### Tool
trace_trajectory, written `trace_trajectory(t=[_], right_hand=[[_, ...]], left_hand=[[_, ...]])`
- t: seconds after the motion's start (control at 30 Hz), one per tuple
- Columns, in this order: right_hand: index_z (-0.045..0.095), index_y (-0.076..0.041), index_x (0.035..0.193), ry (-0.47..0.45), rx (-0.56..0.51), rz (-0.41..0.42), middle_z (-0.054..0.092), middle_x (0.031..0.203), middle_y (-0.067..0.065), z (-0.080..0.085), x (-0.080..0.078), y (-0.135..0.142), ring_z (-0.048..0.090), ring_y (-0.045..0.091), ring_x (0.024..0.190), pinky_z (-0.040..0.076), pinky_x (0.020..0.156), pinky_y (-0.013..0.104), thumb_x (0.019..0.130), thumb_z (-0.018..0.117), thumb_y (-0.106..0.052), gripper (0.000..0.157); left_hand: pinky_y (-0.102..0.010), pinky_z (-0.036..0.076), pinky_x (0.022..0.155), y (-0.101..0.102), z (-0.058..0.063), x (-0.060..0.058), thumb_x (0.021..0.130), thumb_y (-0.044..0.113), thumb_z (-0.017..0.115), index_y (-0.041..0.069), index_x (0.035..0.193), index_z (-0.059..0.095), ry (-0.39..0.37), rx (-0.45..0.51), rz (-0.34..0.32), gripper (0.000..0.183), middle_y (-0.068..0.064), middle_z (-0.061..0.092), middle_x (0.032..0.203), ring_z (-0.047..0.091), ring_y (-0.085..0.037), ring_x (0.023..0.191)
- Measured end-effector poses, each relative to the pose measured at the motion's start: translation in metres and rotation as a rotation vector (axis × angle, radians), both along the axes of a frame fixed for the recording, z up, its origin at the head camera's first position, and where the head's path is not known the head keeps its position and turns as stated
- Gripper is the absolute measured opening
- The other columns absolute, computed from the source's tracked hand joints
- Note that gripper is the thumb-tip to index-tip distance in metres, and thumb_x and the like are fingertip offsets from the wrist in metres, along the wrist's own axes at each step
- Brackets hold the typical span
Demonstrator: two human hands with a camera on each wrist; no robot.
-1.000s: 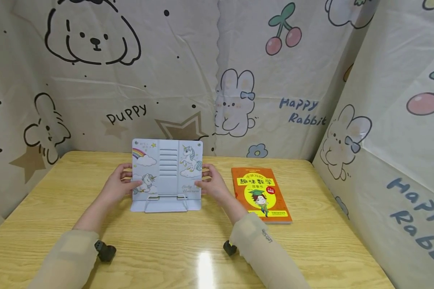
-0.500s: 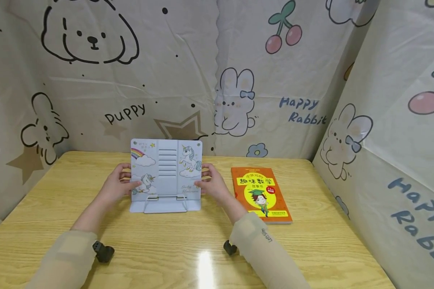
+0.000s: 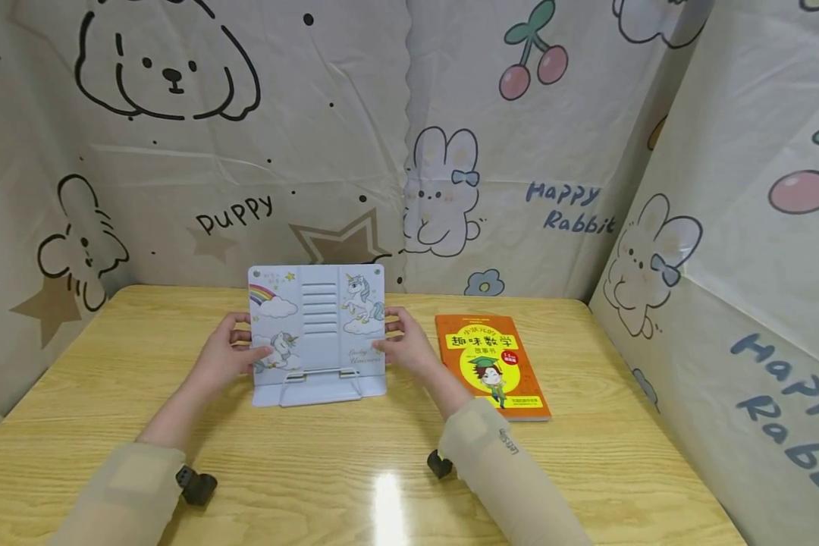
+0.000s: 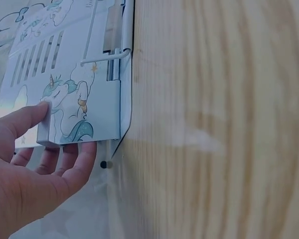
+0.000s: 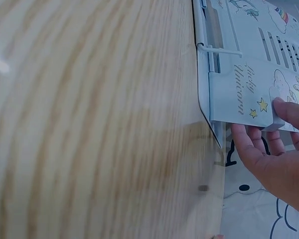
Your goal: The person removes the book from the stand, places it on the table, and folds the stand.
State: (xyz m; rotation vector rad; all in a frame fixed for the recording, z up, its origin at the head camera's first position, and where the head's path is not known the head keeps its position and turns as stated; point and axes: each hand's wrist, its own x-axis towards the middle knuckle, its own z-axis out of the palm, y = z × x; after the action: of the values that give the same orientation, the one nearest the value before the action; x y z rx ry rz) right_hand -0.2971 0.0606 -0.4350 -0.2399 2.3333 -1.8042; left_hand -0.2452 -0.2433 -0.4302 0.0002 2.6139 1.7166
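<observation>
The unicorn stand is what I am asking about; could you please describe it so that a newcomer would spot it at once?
Toward the back of the wooden table, the left hand and right hand hold the pale unicorn stand by its sides. It stands up, with slots in its middle, whereas the orange book to its right lies flat.

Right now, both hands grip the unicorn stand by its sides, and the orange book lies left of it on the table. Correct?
Not quite: the orange book lies on the table to the right of the unicorn stand, as the head view shows. The left hand and right hand do grip the stand's sides.
</observation>
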Motion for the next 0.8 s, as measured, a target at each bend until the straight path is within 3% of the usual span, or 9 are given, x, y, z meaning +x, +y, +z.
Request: trace_trajectory(t=[0.43, 0.8], right_hand=[[0.045, -0.022, 0.132, -0.027, 0.027, -0.001, 0.054, 0.116, 0.011, -0.001, -0.003, 0.011, 0.059, 0.026, 0.097, 0.057, 0.074, 0.037, 0.086, 0.067, -0.004, 0.054], [0.044, -0.017, 0.133, -0.012, 0.064, 0.013, 0.054, 0.116, 0.013, 0.005, -0.004, 0.02, 0.06, 0.027, 0.098, 0.057, 0.075, 0.038, 0.087, 0.065, -0.003, 0.053]], left_hand=[[-0.036, 0.057, 0.065, 0.012, -0.003, 0.004, 0.087, 0.014, 0.068, 0.002, 0.131, 0.03, 0.014, -0.001, 0.002, 0.059, -0.023, 0.052, 0.111, 0.057, -0.02, 0.085], [-0.037, 0.057, 0.065, 0.026, 0.0, 0.01, 0.085, 0.012, 0.069, 0.001, 0.127, 0.033, 0.012, -0.029, 0.027, 0.056, -0.024, 0.054, 0.108, 0.057, -0.022, 0.085]])
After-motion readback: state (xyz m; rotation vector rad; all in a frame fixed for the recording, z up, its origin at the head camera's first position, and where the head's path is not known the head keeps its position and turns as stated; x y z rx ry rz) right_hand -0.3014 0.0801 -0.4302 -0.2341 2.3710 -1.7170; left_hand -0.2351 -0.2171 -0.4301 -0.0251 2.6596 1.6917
